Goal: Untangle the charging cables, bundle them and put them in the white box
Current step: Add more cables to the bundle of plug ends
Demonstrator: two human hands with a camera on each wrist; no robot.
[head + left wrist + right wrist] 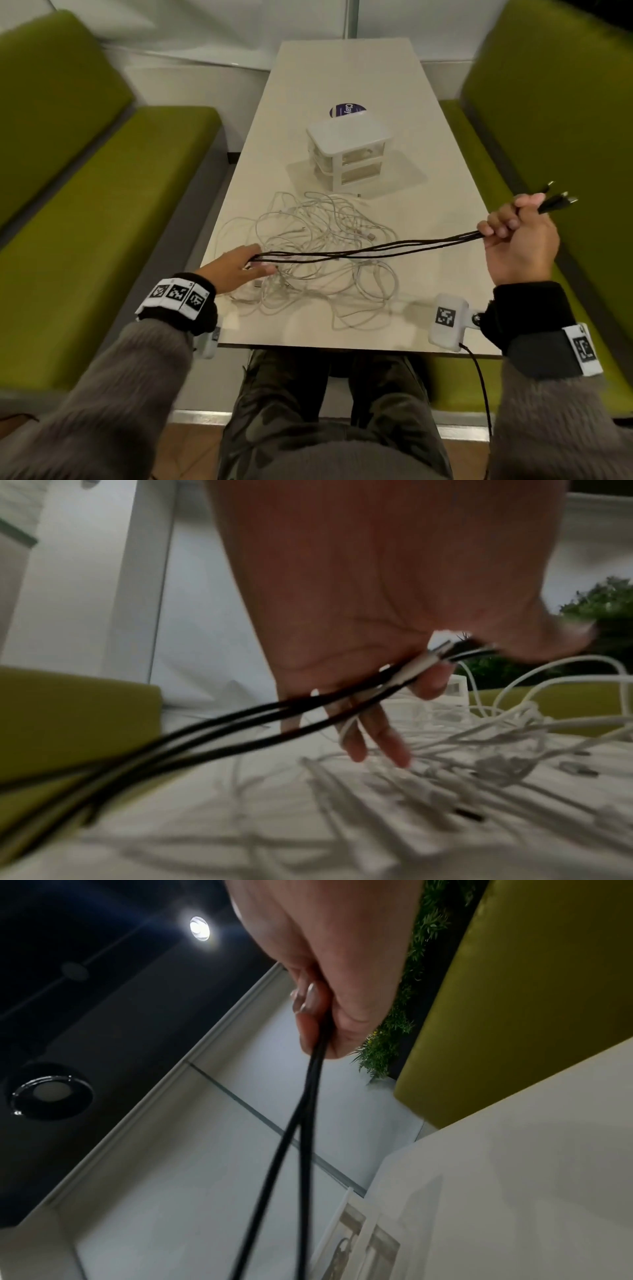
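Observation:
A tangle of white charging cables [318, 246] lies on the near half of the table [342, 75]. Several black cables [376, 248] stretch taut above it between my hands. My left hand [255, 262] sits low at the pile's left edge. In the left wrist view it [342, 588] pinches the black cables [205, 731] together with a white plug, above the white cables [479, 737]. My right hand [507, 226] is raised at the right and grips the black cables in a fist, their plugs [558, 200] sticking out past it. The right wrist view shows the fist [335, 947] around the black cables [294, 1137]. The white box [346, 150], a small drawer unit, stands behind the pile.
Green benches flank the table on the left [102, 205] and right [548, 102]. A round dark sticker [347, 110] lies behind the box. The table's near edge is just past my wrists. A white wall closes the far end.

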